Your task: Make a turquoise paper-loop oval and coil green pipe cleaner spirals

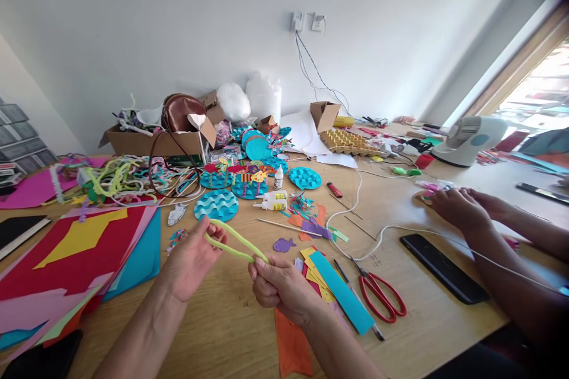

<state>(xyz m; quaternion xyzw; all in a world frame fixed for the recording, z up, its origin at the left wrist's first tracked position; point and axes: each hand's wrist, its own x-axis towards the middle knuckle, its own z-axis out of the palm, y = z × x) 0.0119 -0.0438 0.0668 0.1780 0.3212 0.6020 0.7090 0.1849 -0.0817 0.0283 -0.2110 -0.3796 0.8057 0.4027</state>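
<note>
Two strands of one looped pipe cleaner (pixel 245 242) sit above the table (pixel 217 325); left hand (pixel 189 260) fingers hold one end, right hand (pixel 284 290) pinches where strands meet. Probably light, bendy; grip near ends.

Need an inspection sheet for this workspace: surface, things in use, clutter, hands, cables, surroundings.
Surface: wooden table, heavily covered.
Things: yellow-green fuzzy strip looped between the hands.
Clutter: red-handled scissors, glue bottle on its side, purple paper fish, wavy-trimmed blue disc; black phone at right.
Hands: right hand pinches the strip; left hand at the looped end, grip unclear.
Cables: white cable winds across the table, passing near the scissors; thin cords hang from the wall outlet.
Surroundings: co-worker's hands at right; desk fan beyond.
</note>
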